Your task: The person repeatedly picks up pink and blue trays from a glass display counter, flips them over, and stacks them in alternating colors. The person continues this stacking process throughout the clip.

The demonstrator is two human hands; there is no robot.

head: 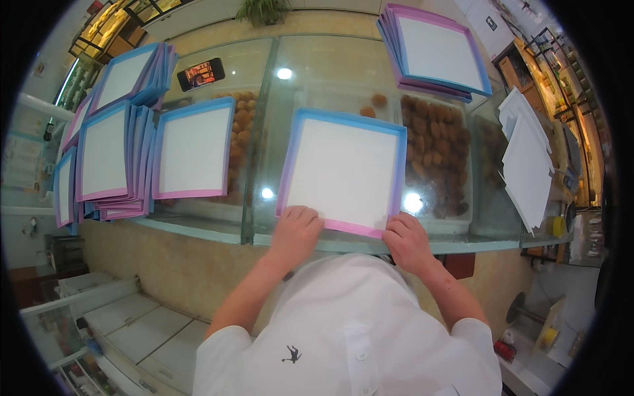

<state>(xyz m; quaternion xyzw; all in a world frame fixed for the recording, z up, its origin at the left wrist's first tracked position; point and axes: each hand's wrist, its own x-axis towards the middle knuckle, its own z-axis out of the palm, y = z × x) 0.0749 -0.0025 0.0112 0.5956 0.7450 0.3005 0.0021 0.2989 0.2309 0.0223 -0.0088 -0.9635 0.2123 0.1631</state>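
A shallow square cardboard box part (344,173), white inside with walls fading from blue to pink, lies before me on the glass counter top (327,64). My left hand (296,230) grips its near left corner, fingers bent over the pink wall. At the near right corner my right hand (407,237) pinches the wall between thumb and fingers. All four walls stand up. The undersides of both corners are hidden by my hands.
Stacks of similar box parts stand at the left (104,153) and far right (438,52), and a single one (192,151) lies left of centre. A smartphone (201,74) rests near the back. Flat white card sheets (527,168) lie right. Brown baked pieces (436,148) sit beneath the glass.
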